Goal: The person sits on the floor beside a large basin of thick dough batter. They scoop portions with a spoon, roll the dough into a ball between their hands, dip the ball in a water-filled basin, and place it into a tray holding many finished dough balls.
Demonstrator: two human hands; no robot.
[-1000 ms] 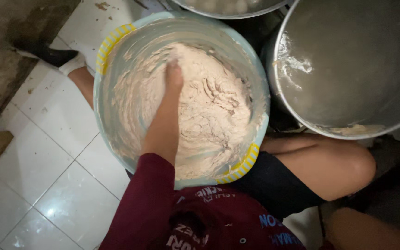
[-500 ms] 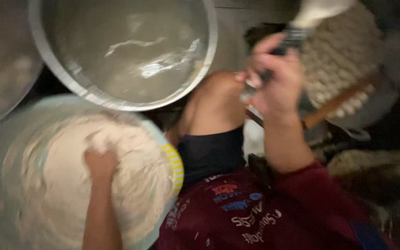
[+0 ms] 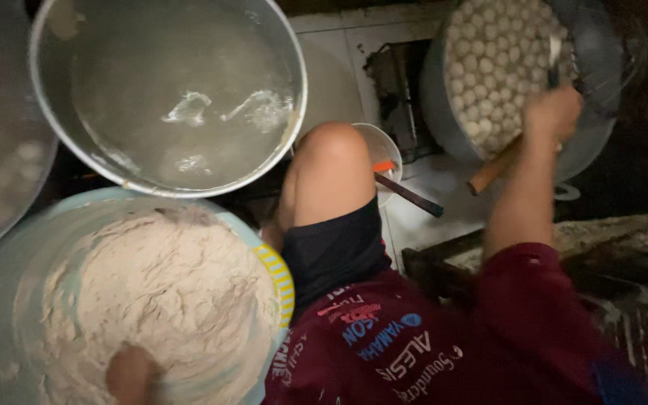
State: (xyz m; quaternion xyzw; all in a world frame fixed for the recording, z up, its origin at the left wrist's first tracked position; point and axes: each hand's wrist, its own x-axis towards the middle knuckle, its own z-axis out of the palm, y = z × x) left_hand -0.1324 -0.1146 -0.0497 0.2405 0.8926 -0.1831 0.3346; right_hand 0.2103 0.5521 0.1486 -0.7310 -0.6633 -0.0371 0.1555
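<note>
pale beige dough, light-blue tub – yellow-striped rim, silver pot, off-white balls, maroon shirt, black shorts

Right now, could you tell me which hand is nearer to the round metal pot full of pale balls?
Right. The right hand is over the round metal pot's rim; the left hand is sunk in the pale dough.
</note>
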